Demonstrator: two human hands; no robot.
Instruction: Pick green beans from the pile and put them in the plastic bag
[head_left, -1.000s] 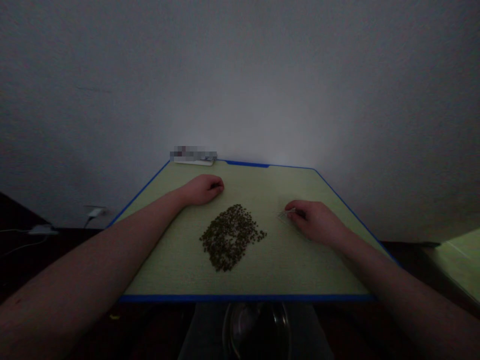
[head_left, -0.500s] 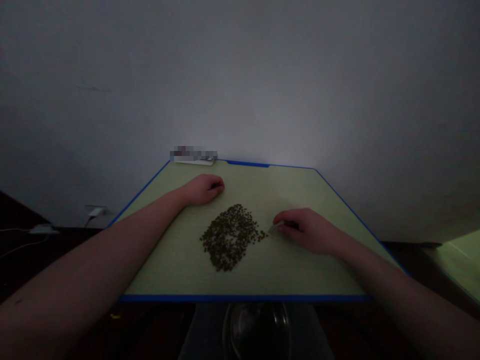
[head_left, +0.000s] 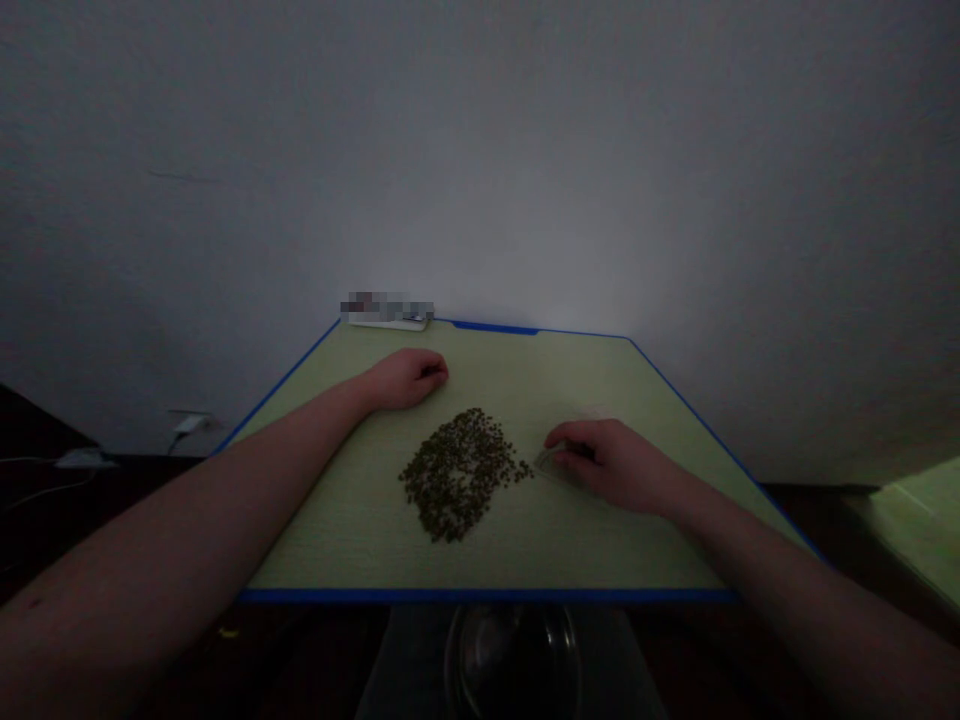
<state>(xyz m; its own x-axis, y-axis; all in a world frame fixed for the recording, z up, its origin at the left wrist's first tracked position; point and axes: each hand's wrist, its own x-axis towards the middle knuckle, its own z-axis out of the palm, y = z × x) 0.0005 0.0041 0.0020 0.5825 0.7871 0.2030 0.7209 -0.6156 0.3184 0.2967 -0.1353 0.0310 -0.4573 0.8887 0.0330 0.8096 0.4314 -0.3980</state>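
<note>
A pile of small dark brown-green grains or seeds (head_left: 454,470) is spread over the middle of the pale table (head_left: 360,560). Beyond it to the left, my left hand (head_left: 409,378) rests on the tabletop in a loose fist, with no object showing in it. To the right of the pile is my right hand (head_left: 600,458), its thumb and fingers pinching a thin, pale, see-through piece (head_left: 551,456). The lower edge of this piece is close to a few stray grains at the pile's right tip. Dim light hides its exact kind.
A round, shiny metal-looking bowl (head_left: 454,660) sits below the table's blue front edge (head_left: 480,597), over the person's lap. At the back left corner lies a white object (head_left: 386,322), partly blurred out. Behind the table stands a wall (head_left: 480,180); a plug (head_left: 193,424) with cables is at left.
My right hand has shifted very slightly, and the see-through piece is tilted a little differently. The left hand and the pile look the same.
</note>
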